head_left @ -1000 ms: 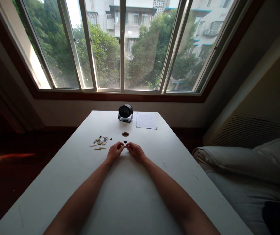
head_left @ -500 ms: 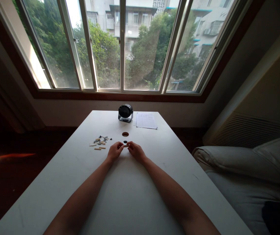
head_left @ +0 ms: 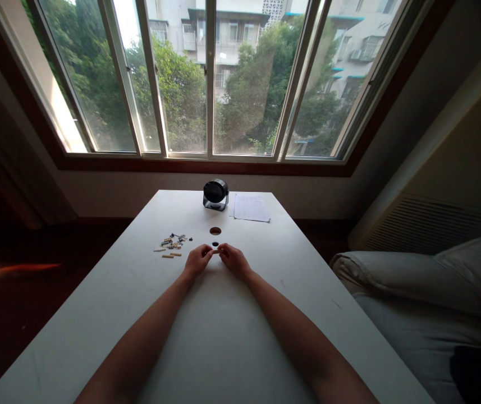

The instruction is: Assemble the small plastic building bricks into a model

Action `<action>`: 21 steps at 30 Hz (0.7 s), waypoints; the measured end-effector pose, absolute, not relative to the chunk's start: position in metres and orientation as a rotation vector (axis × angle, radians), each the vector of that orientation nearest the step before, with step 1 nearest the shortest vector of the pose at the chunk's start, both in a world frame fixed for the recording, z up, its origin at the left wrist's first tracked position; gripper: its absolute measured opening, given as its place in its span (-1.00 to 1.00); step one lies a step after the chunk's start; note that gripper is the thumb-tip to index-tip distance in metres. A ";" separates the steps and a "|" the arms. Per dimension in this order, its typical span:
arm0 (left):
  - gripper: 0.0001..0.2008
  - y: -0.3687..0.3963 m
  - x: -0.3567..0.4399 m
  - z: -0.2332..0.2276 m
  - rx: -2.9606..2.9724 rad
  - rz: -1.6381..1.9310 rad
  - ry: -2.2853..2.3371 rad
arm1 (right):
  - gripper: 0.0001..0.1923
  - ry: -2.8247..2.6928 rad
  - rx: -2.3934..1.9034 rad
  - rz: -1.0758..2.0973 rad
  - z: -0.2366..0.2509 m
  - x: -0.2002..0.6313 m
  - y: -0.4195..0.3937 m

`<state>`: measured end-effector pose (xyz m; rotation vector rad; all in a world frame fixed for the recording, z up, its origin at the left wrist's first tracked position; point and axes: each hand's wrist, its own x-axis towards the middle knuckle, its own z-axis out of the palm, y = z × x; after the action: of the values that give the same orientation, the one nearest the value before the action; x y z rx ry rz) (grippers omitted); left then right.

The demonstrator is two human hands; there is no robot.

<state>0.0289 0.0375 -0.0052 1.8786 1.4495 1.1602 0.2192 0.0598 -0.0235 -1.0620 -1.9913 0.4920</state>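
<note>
My left hand (head_left: 198, 259) and my right hand (head_left: 233, 260) face each other over the middle of the white table. Between their fingertips is a small tan strip (head_left: 217, 252), like a building-block piece; both hands pinch it, one at each end. Just beyond it lies a small dark round spot (head_left: 215, 244), whose kind I cannot make out. Left of my left hand is a loose pile of small tan, grey and black building-block pieces (head_left: 173, 242). Two tan strips (head_left: 175, 255) lie at the pile's near side.
Past my hands is a round brown-rimmed hole (head_left: 215, 230) in the white table (head_left: 206, 336). A small black fan (head_left: 215, 193) stands at the far edge, with printed paper sheets (head_left: 252, 207) to its right. A grey sofa (head_left: 412, 280) is on the right, and windows (head_left: 244, 84) are ahead.
The tan strip between my fingertips has turned slightly, and my fingers have shifted a little. Nothing else has visibly moved.
</note>
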 end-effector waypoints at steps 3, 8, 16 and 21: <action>-0.76 0.038 0.029 -0.006 1.879 1.159 1.452 | -0.76 -1.994 -1.066 0.495 -0.022 0.219 0.059; -0.76 0.039 0.029 -0.007 1.881 1.156 1.458 | -0.78 -1.992 -1.067 0.492 -0.021 0.219 0.058; -0.76 0.038 0.028 -0.006 1.867 1.155 1.453 | -0.79 -1.985 -1.057 0.484 -0.022 0.219 0.059; -0.75 0.040 0.027 -0.008 1.886 1.151 1.447 | -0.80 -1.983 -1.048 0.491 -0.021 0.220 0.058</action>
<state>0.0275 0.0396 -0.0080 1.8862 1.4470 1.1511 0.2199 0.0581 -0.0212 -1.0478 -1.9828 0.4912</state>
